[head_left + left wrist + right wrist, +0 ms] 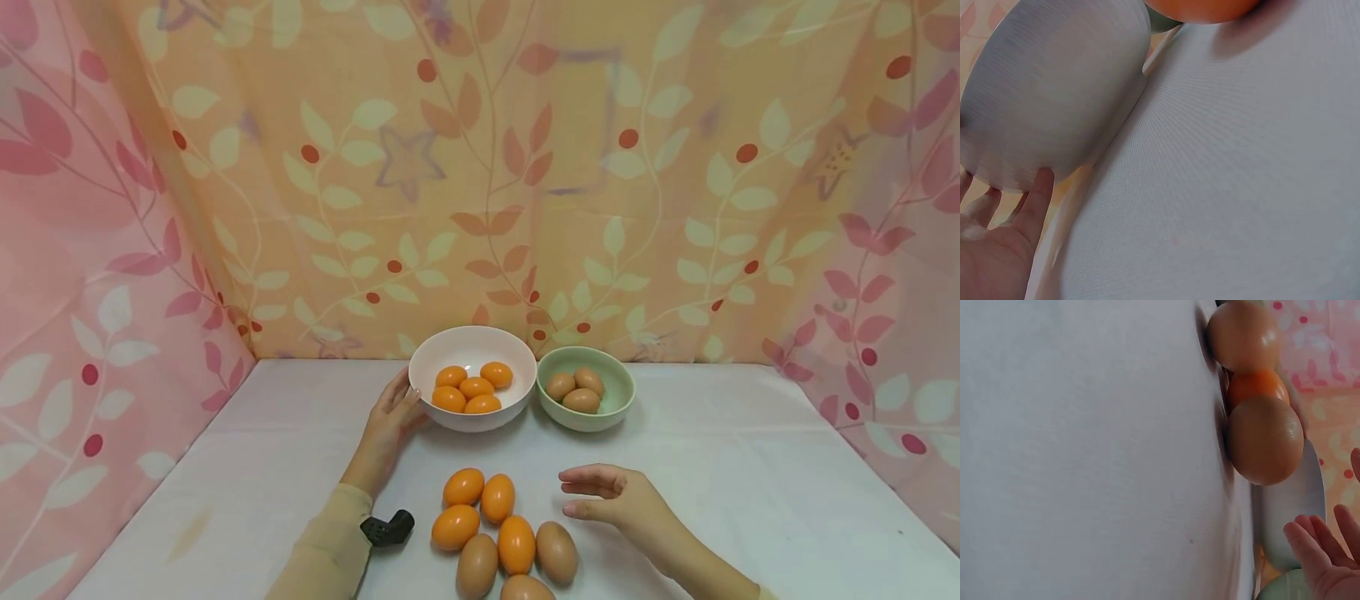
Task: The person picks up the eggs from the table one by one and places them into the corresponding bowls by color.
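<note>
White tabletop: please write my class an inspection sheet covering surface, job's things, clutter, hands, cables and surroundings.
Surface: white cloth, tan mark at left.
Job's things: white bowl with five orange eggs; green bowl with three brown eggs; four loose orange eggs; three loose brown eggs, one cut off by the frame.
Clutter: nothing seen.
Hands: left hand touches the white bowl's outer side, black device near that wrist; right hand empty.
Cables: nothing seen.
Surroundings: leaf-patterned orange drape behind, pink drapes at the sides.
</note>
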Available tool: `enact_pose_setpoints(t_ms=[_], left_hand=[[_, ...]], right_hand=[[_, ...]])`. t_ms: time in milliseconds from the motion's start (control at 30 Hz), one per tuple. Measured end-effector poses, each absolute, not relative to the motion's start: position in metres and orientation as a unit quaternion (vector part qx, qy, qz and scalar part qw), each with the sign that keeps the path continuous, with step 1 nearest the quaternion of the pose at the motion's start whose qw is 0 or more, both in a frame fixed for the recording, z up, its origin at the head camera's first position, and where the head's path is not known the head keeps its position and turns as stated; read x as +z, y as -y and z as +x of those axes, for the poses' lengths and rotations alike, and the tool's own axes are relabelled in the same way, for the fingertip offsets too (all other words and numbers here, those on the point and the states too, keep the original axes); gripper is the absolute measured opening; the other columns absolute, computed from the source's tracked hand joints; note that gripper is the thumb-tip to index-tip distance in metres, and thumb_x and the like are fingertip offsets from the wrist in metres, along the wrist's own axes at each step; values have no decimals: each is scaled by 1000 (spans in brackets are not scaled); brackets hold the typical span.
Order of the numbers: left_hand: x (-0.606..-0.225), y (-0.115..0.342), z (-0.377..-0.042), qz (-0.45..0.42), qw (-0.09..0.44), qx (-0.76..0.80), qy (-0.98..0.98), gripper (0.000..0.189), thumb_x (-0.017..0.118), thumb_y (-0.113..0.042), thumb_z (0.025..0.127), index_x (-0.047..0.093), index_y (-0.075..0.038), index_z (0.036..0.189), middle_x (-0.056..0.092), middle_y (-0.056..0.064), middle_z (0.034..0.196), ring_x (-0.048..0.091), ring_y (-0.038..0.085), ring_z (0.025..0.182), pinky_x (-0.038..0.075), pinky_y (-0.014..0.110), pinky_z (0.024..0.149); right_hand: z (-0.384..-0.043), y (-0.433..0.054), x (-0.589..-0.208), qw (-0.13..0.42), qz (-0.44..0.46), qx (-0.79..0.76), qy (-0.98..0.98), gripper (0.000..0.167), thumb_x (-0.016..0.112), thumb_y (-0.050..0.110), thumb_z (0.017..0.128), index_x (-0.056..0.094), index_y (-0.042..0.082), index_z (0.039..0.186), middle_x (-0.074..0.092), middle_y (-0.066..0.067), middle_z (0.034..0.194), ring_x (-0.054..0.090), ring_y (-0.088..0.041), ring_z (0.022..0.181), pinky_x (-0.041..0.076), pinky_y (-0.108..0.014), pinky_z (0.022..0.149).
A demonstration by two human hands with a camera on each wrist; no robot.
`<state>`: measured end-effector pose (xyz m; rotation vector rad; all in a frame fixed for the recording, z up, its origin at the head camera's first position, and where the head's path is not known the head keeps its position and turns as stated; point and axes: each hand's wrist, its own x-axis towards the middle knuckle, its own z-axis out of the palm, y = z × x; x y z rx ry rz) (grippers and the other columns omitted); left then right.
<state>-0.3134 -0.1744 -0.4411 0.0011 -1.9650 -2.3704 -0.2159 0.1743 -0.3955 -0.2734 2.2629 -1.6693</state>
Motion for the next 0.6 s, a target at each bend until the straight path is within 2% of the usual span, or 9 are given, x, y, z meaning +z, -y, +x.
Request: enact_pose_setpoints(t_ms=[233,467,600], left_hand=[[-440,175,-315,11,33,-763,646,55,51,-25,104,31,-23,156,27,2,164,42,27,143,41,49,114],[-440,174,-314,6,32,-764,644,56,50,-24,105,30,-23,157,26,3,165,36,25,147,40,49,115],[-440,174,-313,4,31,-765,643,56,50,-25,105,30,-22,157,26,2,165,36,25,147,39,49,116]], right_hand=[[-209,-177,-404,172,-97,-576,-793,55,82,25,82,64,4,129,69,-14,127,63,-22,121,53,-17,87],[-204,-178,-411,190,-118,-555,-802,53,82,23,81,64,2,127,70,-13,125,64,-24,119,53,-23,91],[-202,-178,-414,212,-133,-564,-787,55,81,19,82,61,-3,128,69,-16,125,66,-22,115,53,-21,85]])
